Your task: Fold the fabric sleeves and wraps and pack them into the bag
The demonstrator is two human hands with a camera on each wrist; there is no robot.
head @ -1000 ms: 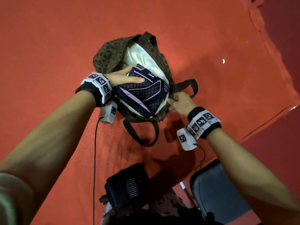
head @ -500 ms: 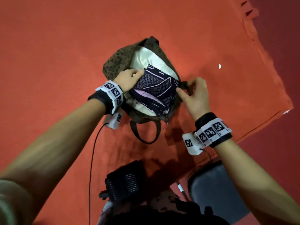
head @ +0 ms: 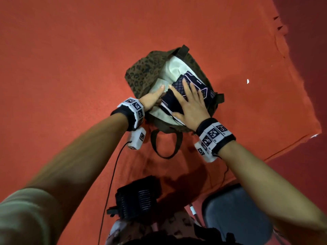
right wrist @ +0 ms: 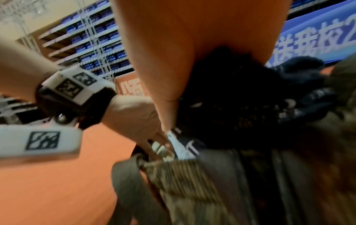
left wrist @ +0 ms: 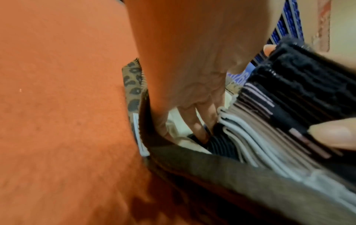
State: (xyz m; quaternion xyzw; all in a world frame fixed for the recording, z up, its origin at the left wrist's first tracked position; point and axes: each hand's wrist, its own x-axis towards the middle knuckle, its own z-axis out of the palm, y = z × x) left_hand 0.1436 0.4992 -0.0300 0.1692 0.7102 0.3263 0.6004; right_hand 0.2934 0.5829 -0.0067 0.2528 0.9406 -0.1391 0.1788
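While the bag (head: 141,75) lies open on the red surface (head: 70,59), my right hand (head: 192,106) presses flat, fingers (head: 185,85) spread, on the folded fabric (head: 198,82) in its mouth. My left hand (head: 152,99) reaches inside beside the fabric, fingers straight.

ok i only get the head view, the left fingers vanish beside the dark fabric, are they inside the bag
Observer: Yes. The left wrist view shows the left grip with its fingers reaching straight down inside the bag, between its pale lining and the folded fabric.
Operator: holding anything down there
Observer: No, they lie straight against the stack's layered edge, pinching nothing.
Operator: and the right thumb
Observer: The right grip has its thumb pressed flat on the fabric's near side, just above the rim.
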